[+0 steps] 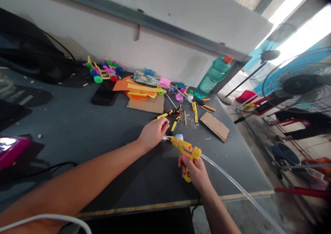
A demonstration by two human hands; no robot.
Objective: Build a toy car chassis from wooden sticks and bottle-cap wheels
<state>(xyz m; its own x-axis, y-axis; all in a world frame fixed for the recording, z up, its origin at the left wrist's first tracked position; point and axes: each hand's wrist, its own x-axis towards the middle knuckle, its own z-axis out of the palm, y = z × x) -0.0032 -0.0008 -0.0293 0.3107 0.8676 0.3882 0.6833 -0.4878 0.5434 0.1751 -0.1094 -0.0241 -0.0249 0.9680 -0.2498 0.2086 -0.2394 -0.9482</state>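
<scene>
Two hands nearly meet: right hand [194, 172] closed around a yellow glue gun [184, 148], nozzle aimed left at a small piece [163, 138] pinched by the left hand [153, 133].

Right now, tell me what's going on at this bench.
A person's right hand grips a yellow plastic hot glue gun, its nozzle pointing at a small pale piece pinched in the left hand. Nearby on the dark bench lie yellow-handled pliers and a brown cardboard strip.
</scene>
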